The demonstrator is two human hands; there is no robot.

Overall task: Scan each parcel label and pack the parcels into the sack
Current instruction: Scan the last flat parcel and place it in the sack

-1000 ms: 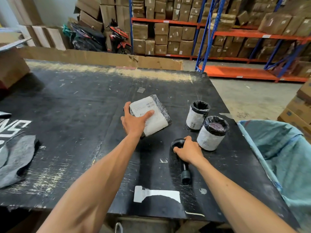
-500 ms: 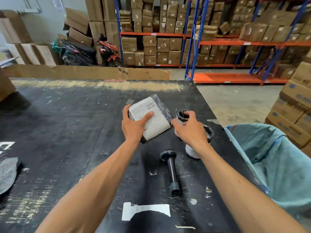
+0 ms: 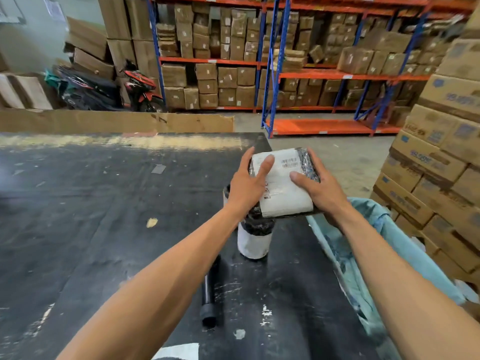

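Warehouse table (image 3: 104, 203): both hands, left (image 3: 246, 185) and right (image 3: 319, 190), fingers curled round 1 parcel (image 3: 283, 188); risk: loose grip drops it short of sack (image 3: 345, 255), toppling roll (image 3: 253, 240).

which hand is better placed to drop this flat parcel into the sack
Right, probably. The right hand grips the flat black-wrapped parcel with the white label on the side nearest the open light blue fabric sack, just below it. The left hand holds the far side, over the black table.
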